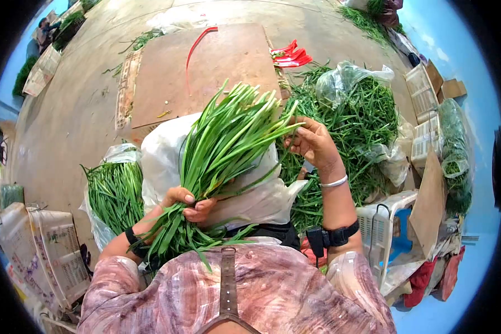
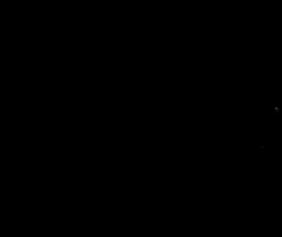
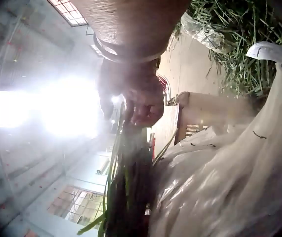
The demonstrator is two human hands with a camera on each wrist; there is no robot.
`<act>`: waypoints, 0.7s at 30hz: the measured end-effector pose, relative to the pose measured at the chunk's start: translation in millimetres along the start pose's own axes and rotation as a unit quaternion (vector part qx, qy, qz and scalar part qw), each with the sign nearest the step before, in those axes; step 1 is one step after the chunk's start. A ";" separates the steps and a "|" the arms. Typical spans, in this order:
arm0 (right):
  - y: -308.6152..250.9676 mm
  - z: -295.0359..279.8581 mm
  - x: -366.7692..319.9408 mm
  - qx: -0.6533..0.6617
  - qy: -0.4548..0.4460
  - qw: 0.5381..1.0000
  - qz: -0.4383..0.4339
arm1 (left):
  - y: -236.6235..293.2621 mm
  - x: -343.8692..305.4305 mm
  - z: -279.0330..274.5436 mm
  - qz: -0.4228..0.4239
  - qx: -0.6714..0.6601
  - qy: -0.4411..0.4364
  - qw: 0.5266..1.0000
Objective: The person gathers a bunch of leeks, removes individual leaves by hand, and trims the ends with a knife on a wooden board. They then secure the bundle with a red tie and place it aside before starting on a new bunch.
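Note:
A thick bunch of garlic chives slants across the person's front in the head view, pale stem ends up and right, leaf tips down left. Low on the leaves, the left hand grips the bunch with its thumb across it. At the stem ends the right hand pinches a few stalks between thumb and finger. The right wrist view shows this right hand backlit, with chive stalks hanging below its fingers. A white plastic sheet covers the lap under the bunch. The left wrist view is black.
Ahead stands a brown board on a crate, bearing a red strip. More red strips lie at its right edge. A large heap of chives lies right; bagged chives stand left. White crates flank the person.

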State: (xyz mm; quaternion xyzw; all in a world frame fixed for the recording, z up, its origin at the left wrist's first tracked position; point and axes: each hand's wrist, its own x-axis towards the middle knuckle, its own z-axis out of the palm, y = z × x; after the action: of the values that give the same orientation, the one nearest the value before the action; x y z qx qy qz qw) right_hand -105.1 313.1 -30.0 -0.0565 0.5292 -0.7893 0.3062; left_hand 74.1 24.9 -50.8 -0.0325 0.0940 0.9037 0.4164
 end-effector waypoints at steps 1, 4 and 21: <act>-1.1 -1.0 -0.7 0.022 -0.031 0.999 0.019 | -0.8 -1.2 -0.3 -0.004 -0.002 -0.013 1.000; -10.2 -12.5 4.3 -0.042 -0.016 0.995 0.084 | -0.6 -6.2 -11.1 0.001 0.048 0.008 0.999; -16.9 37.2 1.5 -0.716 -0.107 0.679 -0.122 | 2.4 -15.6 -0.6 0.041 0.129 0.109 0.985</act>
State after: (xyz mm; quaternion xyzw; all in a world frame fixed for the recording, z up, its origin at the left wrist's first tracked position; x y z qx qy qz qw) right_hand -98.1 286.8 0.4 -0.4066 0.8849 -0.1884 0.1272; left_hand 82.5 11.6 -48.8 -0.0731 0.2563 0.8912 0.3671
